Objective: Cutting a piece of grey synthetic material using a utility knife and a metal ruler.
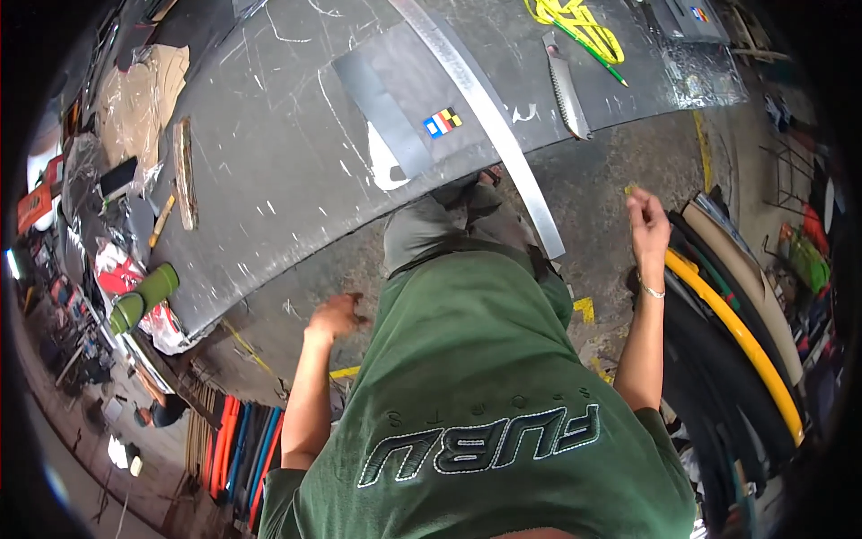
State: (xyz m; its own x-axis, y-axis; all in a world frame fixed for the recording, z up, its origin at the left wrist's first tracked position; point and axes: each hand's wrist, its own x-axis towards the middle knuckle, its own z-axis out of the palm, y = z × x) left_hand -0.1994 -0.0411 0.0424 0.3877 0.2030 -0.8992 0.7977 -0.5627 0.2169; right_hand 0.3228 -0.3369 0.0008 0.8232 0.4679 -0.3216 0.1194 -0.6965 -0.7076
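Observation:
My right hand (648, 225) is out over the floor to the right of the table. Its thumb and fingertips are pinched on a small yellow-green piece (630, 189), too small to name. Beside my left hip is my left hand (336, 316), fingers apart and nothing in it. On the dark table (269, 193) a long metal ruler (489, 112) sticks out past the near edge towards me. Under and beside it lie grey sheet pieces (370, 85) and a small multicoloured flag patch (442, 123). A serrated blade (563, 90), a green pencil (588, 54) and a bundled yellow tape (593, 27) lie farther right.
Rolls of material, one yellow (745, 350) and one beige (741, 260), stand close to my right arm. Plastic-wrapped brown sheets (144, 94), a wooden stick (185, 171) and a green bottle (148, 296) are at the left. Another person (166, 410) is at the lower left.

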